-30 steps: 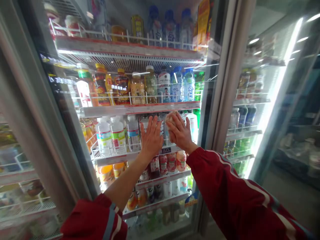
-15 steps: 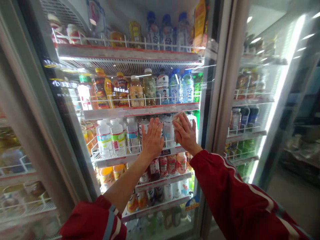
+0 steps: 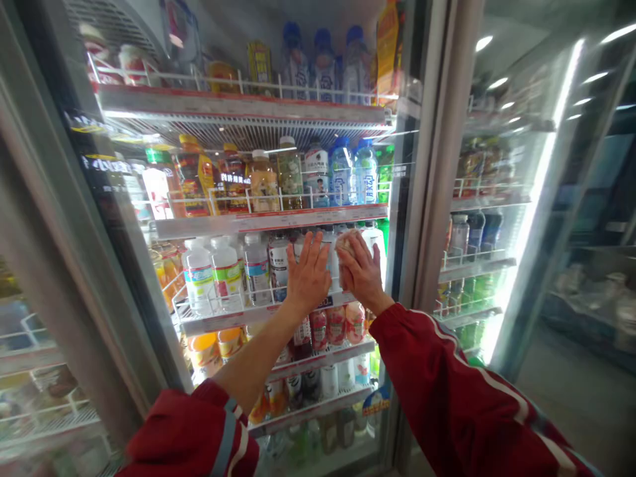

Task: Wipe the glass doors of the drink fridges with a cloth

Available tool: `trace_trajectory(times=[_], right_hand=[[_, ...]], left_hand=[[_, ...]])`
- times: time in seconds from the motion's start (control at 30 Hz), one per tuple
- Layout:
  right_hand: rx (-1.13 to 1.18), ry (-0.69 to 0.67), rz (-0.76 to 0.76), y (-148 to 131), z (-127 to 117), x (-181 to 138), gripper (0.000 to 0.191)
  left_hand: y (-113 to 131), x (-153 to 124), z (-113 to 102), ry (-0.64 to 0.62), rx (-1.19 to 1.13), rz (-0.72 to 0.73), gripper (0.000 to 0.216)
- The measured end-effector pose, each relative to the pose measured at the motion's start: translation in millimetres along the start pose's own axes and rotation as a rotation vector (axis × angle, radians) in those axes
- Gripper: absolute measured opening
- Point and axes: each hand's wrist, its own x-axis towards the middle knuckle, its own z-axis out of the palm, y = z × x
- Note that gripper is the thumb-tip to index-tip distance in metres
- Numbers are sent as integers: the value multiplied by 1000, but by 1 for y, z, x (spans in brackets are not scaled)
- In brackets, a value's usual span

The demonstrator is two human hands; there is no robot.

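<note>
My left hand (image 3: 309,271) lies flat with fingers spread against the glass door (image 3: 149,278) of a drinks cooler. Beside it, my right hand (image 3: 362,270) presses a crumpled pale cloth (image 3: 344,244) against the same glass, fingers curled over it. Both hands are at the height of the third shelf (image 3: 258,311), in front of white and clear bottles (image 3: 226,273). Red sleeves cover both forearms.
The cooler holds several shelves of bottled drinks: blue-capped water (image 3: 342,169) and tea bottles (image 3: 233,175) above, small pink bottles (image 3: 336,324) below. A metal door frame (image 3: 437,179) stands just right of my hands. A second cooler door (image 3: 497,199) lies further right, another (image 3: 34,344) at left.
My right hand with the cloth slid right along the glass, then back left close to the left hand. The left hand stayed flat on the glass. The view shifted slightly.
</note>
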Motion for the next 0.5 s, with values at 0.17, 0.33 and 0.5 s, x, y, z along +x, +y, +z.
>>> trace_trajectory(times=[0.17, 0.33, 0.5], right_hand=[[-56, 158, 210, 49, -2, 5, 46], [-31, 195, 234, 49, 0, 13, 49], [-4, 70, -1, 17, 0, 20, 41]], left_hand=[[-5, 2, 1, 0, -8, -13, 55], [-5, 3, 1, 0, 6, -15, 54], [-2, 11, -3, -8, 26, -2, 50]])
